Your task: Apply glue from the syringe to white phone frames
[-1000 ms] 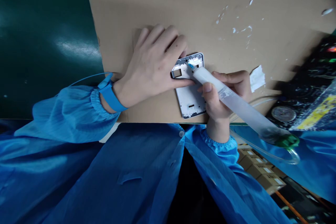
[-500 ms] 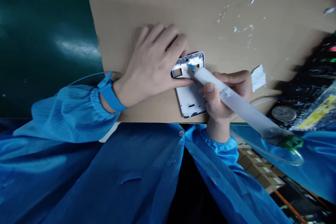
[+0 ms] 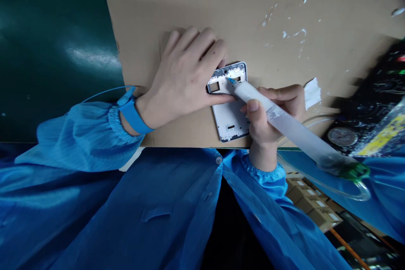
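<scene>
A white phone frame (image 3: 230,114) lies on a brown cardboard sheet (image 3: 196,4) near the table's front edge. My left hand (image 3: 185,78) rests flat on the frame's upper left part, fingers stretched over its top edge and thumb pressing its side. My right hand (image 3: 272,112) is closed round a long translucent glue syringe (image 3: 291,128), held like a pen. The syringe's blue tip (image 3: 230,79) touches the upper part of the frame near a rectangular cut-out. A green cap and a clear hose (image 3: 359,175) hang from the syringe's rear end.
White glue smears (image 3: 292,33) and a scrap of white paper (image 3: 311,93) mark the cardboard. A dark device with a round gauge (image 3: 343,136) stands at the right. Green table surface (image 3: 53,50) lies left. Cardboard boxes (image 3: 316,209) sit below the table edge.
The rear end of the syringe with its green cap has drifted slightly right and down. Both hands and the frame keep their places.
</scene>
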The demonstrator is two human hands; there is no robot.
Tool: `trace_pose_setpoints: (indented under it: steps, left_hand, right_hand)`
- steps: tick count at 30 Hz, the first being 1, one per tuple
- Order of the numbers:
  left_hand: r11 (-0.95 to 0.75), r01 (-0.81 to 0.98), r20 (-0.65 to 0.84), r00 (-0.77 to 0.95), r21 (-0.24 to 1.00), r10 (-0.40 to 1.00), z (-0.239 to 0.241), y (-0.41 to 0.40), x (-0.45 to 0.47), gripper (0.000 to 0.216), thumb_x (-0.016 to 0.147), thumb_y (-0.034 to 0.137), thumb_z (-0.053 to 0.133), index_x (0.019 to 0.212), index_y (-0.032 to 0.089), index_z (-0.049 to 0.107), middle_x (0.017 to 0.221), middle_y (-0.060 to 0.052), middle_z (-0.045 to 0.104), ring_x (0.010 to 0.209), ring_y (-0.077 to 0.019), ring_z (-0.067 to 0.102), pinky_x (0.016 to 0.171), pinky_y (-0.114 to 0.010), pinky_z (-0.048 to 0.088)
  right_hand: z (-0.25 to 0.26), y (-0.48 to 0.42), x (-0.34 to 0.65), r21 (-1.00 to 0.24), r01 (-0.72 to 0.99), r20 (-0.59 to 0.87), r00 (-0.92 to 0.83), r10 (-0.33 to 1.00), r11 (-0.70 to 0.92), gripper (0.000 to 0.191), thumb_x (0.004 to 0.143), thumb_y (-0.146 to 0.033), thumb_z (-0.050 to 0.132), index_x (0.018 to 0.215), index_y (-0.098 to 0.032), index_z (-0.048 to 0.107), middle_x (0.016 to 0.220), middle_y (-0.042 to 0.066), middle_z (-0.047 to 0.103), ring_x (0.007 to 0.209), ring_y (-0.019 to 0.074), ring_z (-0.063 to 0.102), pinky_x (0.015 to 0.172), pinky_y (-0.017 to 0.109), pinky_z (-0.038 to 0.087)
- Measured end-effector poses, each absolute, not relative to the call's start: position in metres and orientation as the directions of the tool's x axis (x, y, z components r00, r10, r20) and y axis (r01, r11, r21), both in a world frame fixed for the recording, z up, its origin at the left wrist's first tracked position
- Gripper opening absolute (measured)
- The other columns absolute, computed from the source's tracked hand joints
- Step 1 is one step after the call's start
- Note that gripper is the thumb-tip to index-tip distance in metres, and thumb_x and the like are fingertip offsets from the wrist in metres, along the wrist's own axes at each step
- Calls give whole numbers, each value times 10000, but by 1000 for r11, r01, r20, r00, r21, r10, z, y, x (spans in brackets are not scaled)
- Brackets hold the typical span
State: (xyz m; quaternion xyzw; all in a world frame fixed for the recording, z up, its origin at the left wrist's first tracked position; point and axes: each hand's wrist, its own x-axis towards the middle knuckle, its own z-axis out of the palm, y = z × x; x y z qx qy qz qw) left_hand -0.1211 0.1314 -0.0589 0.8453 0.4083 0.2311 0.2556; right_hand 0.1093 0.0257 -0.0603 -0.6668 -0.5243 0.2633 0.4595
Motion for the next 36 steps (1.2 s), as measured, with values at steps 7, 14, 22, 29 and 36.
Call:
trace_pose_setpoints:
  steps: [7, 14, 22, 29, 36]
  left_hand:
    - [-531, 559, 177, 564, 636, 806, -61, 130, -122, 640, 910, 844, 788, 1249, 321, 648, 1176, -144, 654, 1189, -448, 519, 980, -609, 338]
    - [-549, 510, 227, 561, 662, 796, -69, 132, -121, 656, 938, 856, 756, 1245, 287, 645, 1138, -149, 647, 1188, -433, 501, 1004, -609, 315]
    - [-512, 549, 177, 549, 660, 817, -55, 129, -122, 523, 967, 756, 786, 1229, 320, 668, 1171, -149, 675, 1187, -459, 556, 998, -640, 350]
    - [-504, 605, 141, 545, 617, 827, -46, 130, -121, 517, 934, 726, 849, 1160, 300, 663, 1150, -147, 682, 1169, -453, 601, 992, -624, 402]
    - [-509, 612, 133, 553, 605, 822, -47, 131, -121, 568, 884, 735, 886, 1209, 324, 667, 1146, -138, 692, 1193, -473, 626, 998, -617, 419]
  right_hand:
    - [-59, 29, 107, -902, 431, 167, 299, 940, 23, 451, 913, -629, 927, 1036, -252, 714, 861, -12, 759, 594, 159, 686, 482, 314, 495]
    - [-60, 29, 107, -899, 438, 165, 314, 935, 11, 470, 897, -657, 930, 1013, -257, 712, 828, -15, 751, 576, 163, 682, 478, 316, 495]
    - [-56, 31, 104, -899, 436, 182, 306, 934, 32, 442, 920, -648, 912, 1020, -270, 704, 802, -29, 756, 538, 151, 667, 442, 304, 453]
    - [-56, 28, 105, -901, 434, 143, 294, 945, 1, 427, 936, -651, 893, 1043, -285, 702, 802, -35, 761, 563, 158, 669, 467, 315, 461]
    - [-58, 28, 107, -895, 446, 149, 288, 946, 5, 452, 925, -653, 907, 1044, -266, 707, 811, -34, 756, 550, 152, 654, 459, 314, 446]
